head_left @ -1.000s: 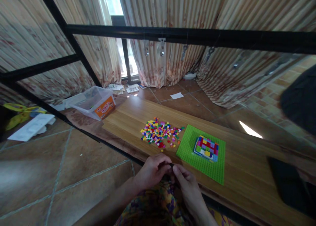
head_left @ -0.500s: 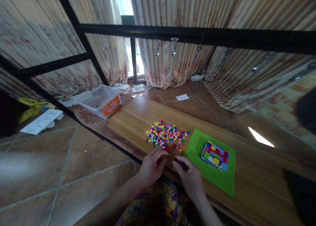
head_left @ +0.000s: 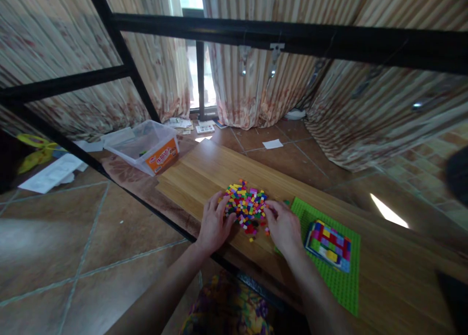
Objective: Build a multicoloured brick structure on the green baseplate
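A heap of small multicoloured toy building bricks (head_left: 246, 204) lies on the wooden table. My left hand (head_left: 214, 225) cups its left edge, fingers apart and holding nothing visible. At the heap's right edge is my right hand (head_left: 285, 226), its fingers curved and apart against the bricks, with no held piece visible. Beside that hand lies a green studded baseplate (head_left: 347, 296), partly covered by my right wrist and forearm. On the baseplate sits a flat rectangular brick build (head_left: 328, 246) with a patchwork top of red, yellow, blue and purple.
The wooden table (head_left: 204, 164) runs diagonally across the view. A clear plastic tub (head_left: 146, 154) with an orange label stands at its far left end. A black metal frame bar (head_left: 234, 28) crosses above. Papers (head_left: 273, 144) lie on the tiled floor behind.
Both hands have moved forward and apart, from in front of the heap to its two sides. The bricks are pushed closer together. The view has shifted slightly.
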`<state>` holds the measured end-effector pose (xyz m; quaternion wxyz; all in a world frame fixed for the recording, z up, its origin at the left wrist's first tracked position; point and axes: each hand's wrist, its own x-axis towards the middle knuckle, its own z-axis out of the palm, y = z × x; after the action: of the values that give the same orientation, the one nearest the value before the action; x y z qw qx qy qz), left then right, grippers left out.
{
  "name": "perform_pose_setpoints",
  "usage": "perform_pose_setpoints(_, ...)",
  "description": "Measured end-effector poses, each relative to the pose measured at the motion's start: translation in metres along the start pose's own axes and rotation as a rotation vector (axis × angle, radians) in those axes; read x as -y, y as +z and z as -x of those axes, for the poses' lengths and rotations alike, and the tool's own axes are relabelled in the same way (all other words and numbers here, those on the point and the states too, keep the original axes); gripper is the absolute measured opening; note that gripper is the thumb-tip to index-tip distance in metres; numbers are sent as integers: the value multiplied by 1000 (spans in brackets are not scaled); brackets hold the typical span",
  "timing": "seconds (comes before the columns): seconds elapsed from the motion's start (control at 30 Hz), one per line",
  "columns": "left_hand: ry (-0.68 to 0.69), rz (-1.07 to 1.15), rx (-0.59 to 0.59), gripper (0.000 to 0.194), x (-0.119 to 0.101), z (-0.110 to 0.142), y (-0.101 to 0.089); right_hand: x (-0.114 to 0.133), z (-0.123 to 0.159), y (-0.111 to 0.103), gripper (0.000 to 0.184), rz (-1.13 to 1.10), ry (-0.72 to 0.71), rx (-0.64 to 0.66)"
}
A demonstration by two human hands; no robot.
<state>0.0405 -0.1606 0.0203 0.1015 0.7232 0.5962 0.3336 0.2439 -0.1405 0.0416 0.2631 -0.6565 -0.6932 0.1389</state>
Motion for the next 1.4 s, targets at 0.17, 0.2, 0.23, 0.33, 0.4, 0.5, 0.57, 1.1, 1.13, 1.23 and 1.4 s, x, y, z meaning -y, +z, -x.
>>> perform_pose_setpoints(0.17, -7, 33, 25, 40, -3, -5, 9, -13, -37, 4, 33, 71, -103, 69)
perform_pose_setpoints(0.2, -10, 39, 36, 40, -5, -6, 10, -15, -41, 5, 32, 85, -122, 95)
perform_pose_setpoints(0.23, -13, 46, 47, 40, -6, -7, 11, -17, -43, 6, 30, 96, -135, 112)
perform_pose_setpoints(0.33, -15, 69, 70, 41, -9, -8, 13, -22, -41, 7, 25, 88, -132, 110)
perform_pose_setpoints(0.4, -17, 88, 74, 42, -11, -9, 15, -24, -35, 5, 23, 61, -111, 76)
perform_pose_setpoints(0.5, -21, 106, 73, 40, -14, -8, 13, -25, -21, -4, 24, 27, -85, 13)
perform_pose_setpoints(0.57, -21, 105, 63, 38, -19, -8, 10, -23, -7, -9, 25, 5, -78, -16)
perform_pose_setpoints(1.1, -369, 760, 366, 21, -61, -1, 1, 17, 51, -6, 18, -152, -212, -25)
perform_pose_setpoints(1.13, -393, 765, 370, 22, -60, 1, 2, 17, 53, -3, 19, -145, -218, -29)
perform_pose_setpoints(1.23, -413, 772, 367, 23, -58, 6, 4, 17, 59, 3, 23, -144, -206, -18)
perform_pose_setpoints(1.4, -384, 771, 407, 21, -58, 6, 3, 17, 62, 5, 26, -207, -191, 37)
